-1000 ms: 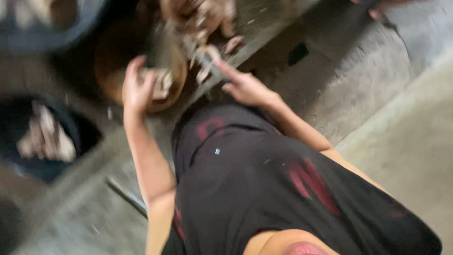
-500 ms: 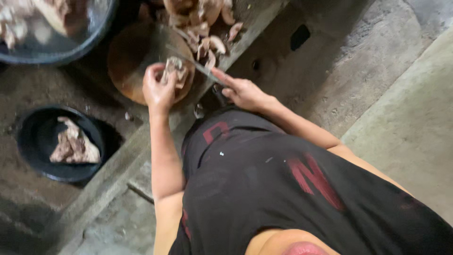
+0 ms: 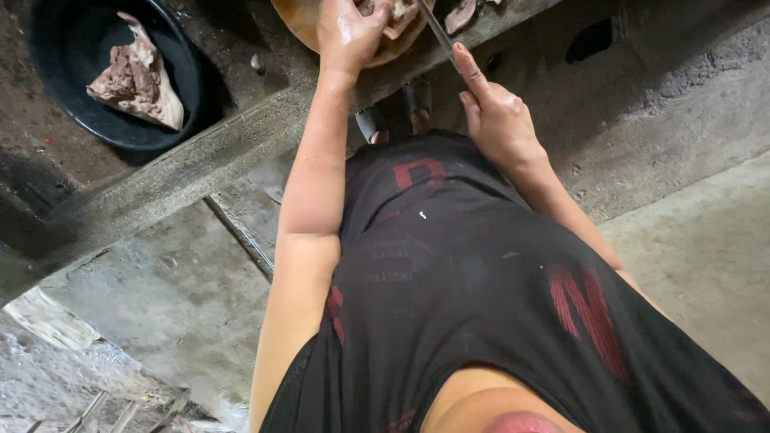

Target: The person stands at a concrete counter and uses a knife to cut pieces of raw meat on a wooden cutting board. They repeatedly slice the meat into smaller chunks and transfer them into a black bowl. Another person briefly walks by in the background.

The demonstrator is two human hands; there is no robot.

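Head view looks straight down the person's black shirt [image 3: 481,305] to a round wooden chopping block [image 3: 321,28] at the top edge of the frame. The left hand [image 3: 349,32] lies on a pale piece of meat [image 3: 399,12] there, fingers curled down and pressed together over it, apparently to pin it flat against the block so it does not slip. The right hand [image 3: 497,116] is wrapped around a knife handle, with the forefinger stretched straight along the spine of the knife [image 3: 439,32], a grip that looks meant to steady and steer the blade toward the held piece. The blade's tip runs out of frame, so whether it touches the meat cannot be told. To the left, well apart, a black basin [image 3: 60,104] holds another chunk of raw meat [image 3: 136,76]. A concrete ledge [image 3: 200,172] runs between basin and body, and sandalled feet [image 3: 397,108] show just below the block.
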